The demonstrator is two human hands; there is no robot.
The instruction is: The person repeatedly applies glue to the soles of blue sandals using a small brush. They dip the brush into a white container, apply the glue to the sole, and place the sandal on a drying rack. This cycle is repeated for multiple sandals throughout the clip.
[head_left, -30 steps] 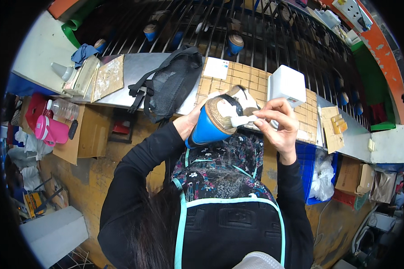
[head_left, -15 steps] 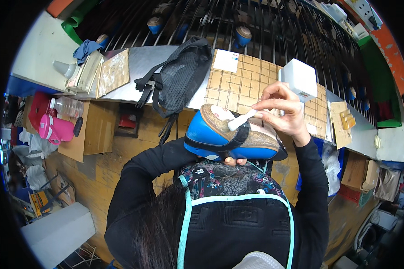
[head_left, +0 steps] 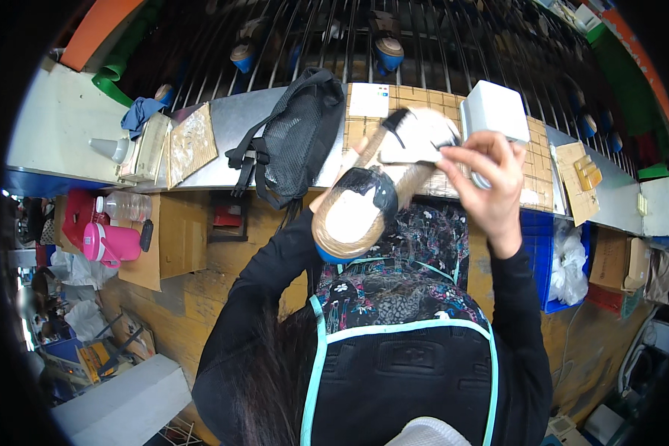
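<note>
A blue shoe on a last (head_left: pixel 349 215) is tilted, its underside up, showing a white patch, a black patch and a tan rim. My left hand (head_left: pixel 360 146) is wrapped round it; most of that hand is hidden and the fingers that show are blurred. My right hand (head_left: pixel 492 178) is closed in a pinch at the edge of a white, dark-edged piece (head_left: pixel 424 135) lying over the far part of the shoe. Motion blurs this piece, and I cannot tell how it joins the shoe.
A black mesh backpack (head_left: pixel 293 137) lies on the bench, left of the cardboard sheet (head_left: pixel 360 132). Behind the right hand stands a white box (head_left: pixel 496 111). Beyond run metal rollers (head_left: pixel 312 44) with several blue shoes. A blue crate (head_left: pixel 546 260) holds plastic bags at right.
The shoe has turned from side-on to underside up, its near end swinging toward me. A white strip in my right hand's pinch no longer shows in that form; a broad white piece shows there.
</note>
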